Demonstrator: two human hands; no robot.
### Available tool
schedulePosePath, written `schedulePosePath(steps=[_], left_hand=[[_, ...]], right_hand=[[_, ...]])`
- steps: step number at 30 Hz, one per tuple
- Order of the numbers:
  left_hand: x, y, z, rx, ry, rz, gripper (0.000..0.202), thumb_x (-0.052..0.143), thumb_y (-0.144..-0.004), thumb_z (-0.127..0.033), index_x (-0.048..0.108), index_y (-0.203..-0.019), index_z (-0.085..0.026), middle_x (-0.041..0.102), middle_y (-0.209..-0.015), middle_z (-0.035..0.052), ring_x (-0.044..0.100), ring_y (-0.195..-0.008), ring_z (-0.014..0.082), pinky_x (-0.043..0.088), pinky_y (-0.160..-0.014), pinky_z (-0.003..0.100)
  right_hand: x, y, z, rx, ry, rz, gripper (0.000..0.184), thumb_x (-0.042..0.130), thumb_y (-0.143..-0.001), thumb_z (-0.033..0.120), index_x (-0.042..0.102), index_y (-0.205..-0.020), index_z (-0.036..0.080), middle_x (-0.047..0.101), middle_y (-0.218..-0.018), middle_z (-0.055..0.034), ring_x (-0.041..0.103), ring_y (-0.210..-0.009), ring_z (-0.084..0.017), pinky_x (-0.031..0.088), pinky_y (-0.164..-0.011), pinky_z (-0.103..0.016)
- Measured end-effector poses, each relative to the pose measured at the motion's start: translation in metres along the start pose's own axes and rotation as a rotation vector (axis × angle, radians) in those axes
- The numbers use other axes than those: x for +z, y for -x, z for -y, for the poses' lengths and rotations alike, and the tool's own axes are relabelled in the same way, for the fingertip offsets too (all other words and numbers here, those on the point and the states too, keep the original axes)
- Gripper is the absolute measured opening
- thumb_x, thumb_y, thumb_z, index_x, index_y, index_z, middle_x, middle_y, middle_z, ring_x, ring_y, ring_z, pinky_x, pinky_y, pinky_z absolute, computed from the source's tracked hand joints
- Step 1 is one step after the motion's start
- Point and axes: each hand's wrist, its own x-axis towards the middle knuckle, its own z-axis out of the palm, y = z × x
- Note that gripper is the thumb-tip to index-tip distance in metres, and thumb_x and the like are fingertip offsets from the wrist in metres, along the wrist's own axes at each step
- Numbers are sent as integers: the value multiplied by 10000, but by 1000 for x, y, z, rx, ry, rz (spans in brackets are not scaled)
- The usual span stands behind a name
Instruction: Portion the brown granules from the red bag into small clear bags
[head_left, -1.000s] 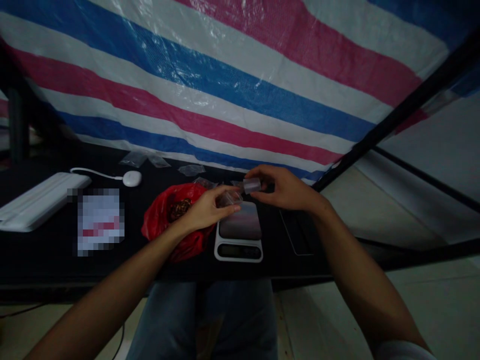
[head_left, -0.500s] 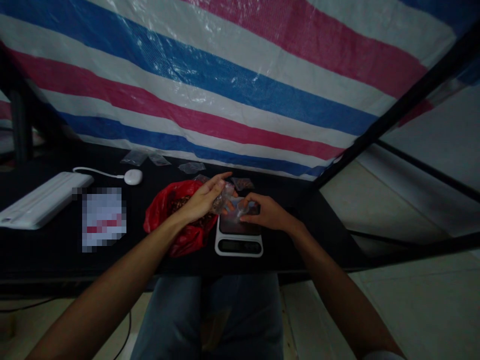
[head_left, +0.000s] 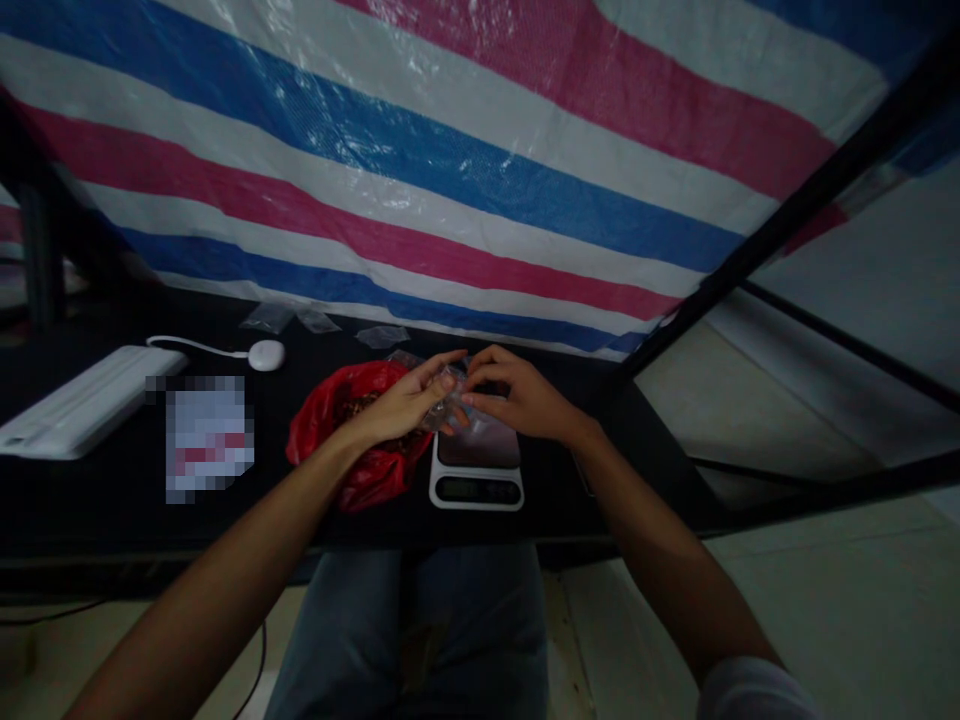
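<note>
My left hand (head_left: 401, 405) and my right hand (head_left: 517, 395) meet above the back of a digital kitchen scale (head_left: 477, 490). Between their fingers they pinch a small transparent plastic packet (head_left: 450, 398), partly hidden by my fingers. Its contents cannot be made out. Under my left wrist lies a crumpled red plastic bag (head_left: 319, 425) holding something brown. The scale's display faces me, and my right palm hangs over its platform without visibly touching it.
On the black table lie several small transparent bags (head_left: 318, 321), a white keyboard (head_left: 82, 405), a white mouse (head_left: 266, 354) and a pixelated paper (head_left: 210, 435). A striped tarpaulin (head_left: 375, 170) hangs behind the table. My jeans-covered legs (head_left: 405, 630) are below its front edge.
My hands have drawn together from holding separate transparent pieces apart to pinching one packet close above the scale. The view has shifted slightly.
</note>
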Motion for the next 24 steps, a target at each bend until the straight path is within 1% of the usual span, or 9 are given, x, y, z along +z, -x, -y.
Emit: schedulePosePath(steps=[3, 6, 9, 12, 15, 17, 20, 22, 24], left_hand=[[-3, -3, 1, 68, -50, -49, 962, 678, -816, -724, 355, -1551, -193, 723, -1164, 130, 740, -905, 256, 611, -751, 380], [-13, -6, 1, 185, -171, -145, 900, 705, -826, -664, 410, -1508, -156, 721, -1194, 132, 719, -1003, 250, 585, -853, 370], [-24, -1, -5, 244, -392, -222, 683, 635, -903, -601, 535, -1403, -146, 737, -1151, 118, 708, -1016, 245, 559, -907, 380], [-31, 21, -15, 195, -731, -154, 454, 535, -970, -552, 695, -1184, -184, 756, -1139, 96, 700, -1047, 252, 532, -946, 374], [-31, 56, -22, -3, -1003, 48, 397, 590, -928, -559, 754, -1103, -242, 787, -1078, 67, 734, -964, 261, 540, -860, 344], [-28, 79, -25, -91, -1113, 50, 441, 734, -809, -555, 754, -1153, -279, 785, -1142, 68, 733, -1033, 300, 537, -876, 358], [-22, 106, -30, -155, -1181, 40, 360, 741, -796, -364, 762, -1150, -299, 777, -1187, 60, 726, -1074, 313, 528, -906, 380], [-16, 116, -37, -164, -1154, 87, 254, 689, -827, -316, 784, -1061, -290, 793, -1108, 52, 738, -1024, 293, 526, -870, 362], [-11, 119, -45, -169, -1093, 134, 197, 645, -883, -392, 794, -945, -279, 799, -982, 47, 747, -925, 270, 522, -799, 339]], right_hand=[[-10, -4, 1, 10, 9, -10, 90, 699, -923, 285, 732, -931, 202, 633, -1061, -62, 618, -966, -188, 515, -863, -345], [-34, -1, -3, 70, 73, -86, 108, 694, -920, 305, 723, -937, 202, 673, -1041, -59, 628, -894, -183, 515, -820, -334], [-62, 8, -19, 152, 228, -153, 106, 673, -907, 284, 723, -925, 192, 708, -972, -65, 642, -856, -198, 513, -793, -336], [-77, 21, -43, 225, 378, -116, 96, 648, -864, 208, 732, -897, 177, 732, -925, -74, 666, -848, -219, 514, -806, -356], [-75, 30, -65, 267, 407, -30, 123, 640, -821, 160, 744, -888, 165, 751, -936, -86, 688, -884, -238, 518, -840, -370], [-69, 32, -76, 283, 376, 28, 139, 633, -811, 138, 751, -879, 165, 756, -932, -84, 692, -887, -237, 521, -843, -366], [-60, 28, -87, 279, 363, 83, 129, 650, -818, 135, 764, -869, 163, 739, -963, -95, 686, -912, -241, 529, -870, -379], [-54, 21, -86, 263, 385, 37, 145, 683, -825, 162, 777, -934, 151, 711, -1041, -122, 673, -976, -264, 531, -921, -418], [-45, 11, -77, 220, 385, -62, 234, 694, -842, 186, 768, -1060, 142, 673, -1135, -144, 652, -1059, -281, 519, -973, -450]])
